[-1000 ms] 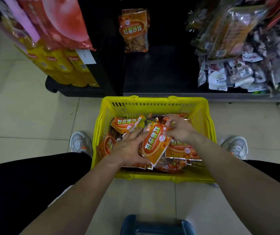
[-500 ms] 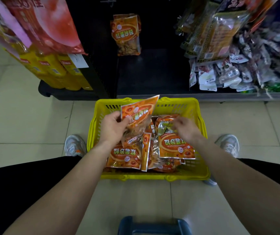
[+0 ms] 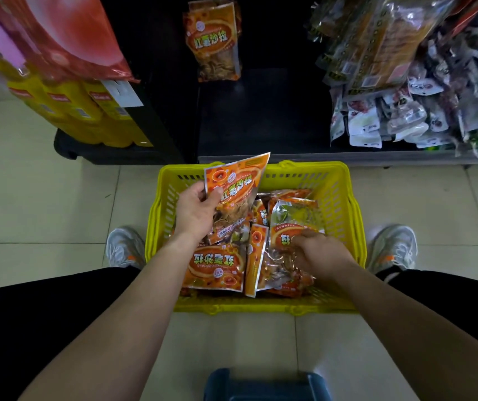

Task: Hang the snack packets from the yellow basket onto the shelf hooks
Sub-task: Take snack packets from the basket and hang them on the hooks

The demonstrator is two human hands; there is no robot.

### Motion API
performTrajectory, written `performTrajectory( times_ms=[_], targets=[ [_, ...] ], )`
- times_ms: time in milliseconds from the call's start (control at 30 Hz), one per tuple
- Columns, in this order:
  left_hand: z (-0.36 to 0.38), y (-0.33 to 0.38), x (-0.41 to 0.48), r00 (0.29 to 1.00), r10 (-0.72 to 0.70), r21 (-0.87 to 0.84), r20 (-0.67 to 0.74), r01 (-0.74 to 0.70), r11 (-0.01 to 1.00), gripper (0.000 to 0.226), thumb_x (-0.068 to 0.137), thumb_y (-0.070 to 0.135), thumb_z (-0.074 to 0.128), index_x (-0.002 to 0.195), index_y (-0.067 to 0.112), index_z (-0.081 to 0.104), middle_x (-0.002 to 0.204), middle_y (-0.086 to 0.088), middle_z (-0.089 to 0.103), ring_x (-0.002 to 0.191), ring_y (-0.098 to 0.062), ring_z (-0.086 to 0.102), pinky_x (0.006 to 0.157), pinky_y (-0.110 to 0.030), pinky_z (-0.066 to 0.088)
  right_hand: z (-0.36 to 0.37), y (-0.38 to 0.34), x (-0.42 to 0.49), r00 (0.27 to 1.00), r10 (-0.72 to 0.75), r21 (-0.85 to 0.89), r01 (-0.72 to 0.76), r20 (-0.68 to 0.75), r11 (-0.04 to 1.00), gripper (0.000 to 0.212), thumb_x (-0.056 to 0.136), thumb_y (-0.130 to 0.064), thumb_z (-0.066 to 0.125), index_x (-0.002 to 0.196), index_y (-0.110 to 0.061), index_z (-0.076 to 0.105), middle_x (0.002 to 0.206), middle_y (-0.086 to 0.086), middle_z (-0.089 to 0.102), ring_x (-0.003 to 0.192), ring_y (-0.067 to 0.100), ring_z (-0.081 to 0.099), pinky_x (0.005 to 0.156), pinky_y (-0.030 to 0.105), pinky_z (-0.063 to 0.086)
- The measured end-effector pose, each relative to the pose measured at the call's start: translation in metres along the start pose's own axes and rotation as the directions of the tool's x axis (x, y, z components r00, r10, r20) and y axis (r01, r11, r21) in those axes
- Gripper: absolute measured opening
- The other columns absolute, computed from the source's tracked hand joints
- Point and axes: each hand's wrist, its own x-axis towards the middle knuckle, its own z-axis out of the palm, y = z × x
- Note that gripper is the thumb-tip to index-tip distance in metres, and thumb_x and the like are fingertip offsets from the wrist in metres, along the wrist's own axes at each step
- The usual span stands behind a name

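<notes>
1. Here, bagged snacks [image 3: 391,120] crowd the dark shelf [image 3: 261,111] at its right; one hung packet [image 3: 213,44] dangles mid-shelf.
2. The yellow basket [image 3: 347,215] sits on pale floor tiles [image 3: 44,212] between two sneakers [image 3: 125,247].
3. The left hand [image 3: 196,211] pinches a raised packet [image 3: 237,183] over the basket; the right hand [image 3: 321,253] curls round a lower packet [image 3: 284,241] inside.

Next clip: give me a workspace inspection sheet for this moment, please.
Surface: tiled floor; the basket stands on it.
Job's things: yellow basket holds many orange packets; lifted packet above it; hung packet on the dark shelf.
Clutter: blue object at the bottom edge.
Hands: left hand grips the lifted packet; right hand curled on a basket packet, grip unclear.
Cables: nothing seen.
Surroundings: yellow boxes left, mixed bags hanging right.
</notes>
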Motion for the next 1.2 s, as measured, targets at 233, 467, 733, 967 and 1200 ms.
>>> performTrajectory(
  times_ms=[233,467,733,967,1200],
  targets=[
    [0.0,0.011,-0.006,0.999,0.027,-0.046,0.027,-0.025,0.999,0.012,0.099,0.04,0.058,0.095,0.037,0.07,0.099,0.011,0.077,0.091,-0.006,0.074,0.081,-0.035,0.062,-0.059,-0.016,-0.008,0.973,-0.012,0.05,0.024,-0.23,0.998,0.032,0.097,-0.019,0.052,0.121,-0.041,0.055,0.113,0.005,0.07,0.101,0.031,0.066,0.074,0.034,0.046],
    [0.007,0.046,-0.025,0.976,0.107,-0.118,0.191,-0.086,0.989,0.02,0.1,0.041,0.056,0.099,0.033,0.074,0.096,0.009,0.078,0.09,-0.008,0.074,0.08,-0.032,0.058,-0.143,-0.028,-0.035,0.951,-0.139,-0.009,0.143,-0.276,0.99,0.025,0.099,-0.028,0.05,0.118,-0.034,0.065,0.125,-0.003,0.068,0.117,0.028,0.059,0.092,0.039,0.05],
    [0.011,0.059,-0.041,0.936,0.122,-0.115,0.331,-0.089,0.989,0.021,0.102,0.038,0.054,0.099,0.027,0.072,0.1,0.002,0.078,0.094,-0.017,0.075,0.089,-0.044,0.056,-0.161,-0.029,-0.033,0.798,-0.067,0.146,0.191,-0.598,0.971,0.017,0.096,-0.019,0.063,0.108,-0.017,0.074,0.131,-0.001,0.059,0.121,0.026,0.05,0.097,0.038,0.045],
    [0.017,0.056,-0.04,0.955,0.037,-0.187,0.295,0.02,0.982,0.029,0.104,0.039,0.049,0.1,0.021,0.072,0.099,-0.004,0.078,0.097,-0.021,0.074,0.09,-0.046,0.058,-0.154,-0.035,-0.007,0.833,0.045,0.343,0.176,-0.551,0.923,0.017,0.097,-0.022,0.062,0.11,-0.024,0.073,0.109,-0.003,0.072,0.1,0.019,0.066,0.085,0.036,0.055],
    [0.021,0.054,-0.029,0.982,0.12,-0.195,0.144,-0.091,0.977,0.02,0.09,0.025,0.074,0.109,0.022,0.07,0.097,0.009,0.078,0.09,-0.008,0.075,0.067,-0.02,0.059,-0.157,-0.046,0.016,0.831,0.125,0.492,0.192,-0.541,0.849,0.013,0.094,-0.023,0.068,0.105,-0.027,0.074,0.099,-0.005,0.074,0.087,0.008,0.064,0.077,0.03,0.058]
  ],
)
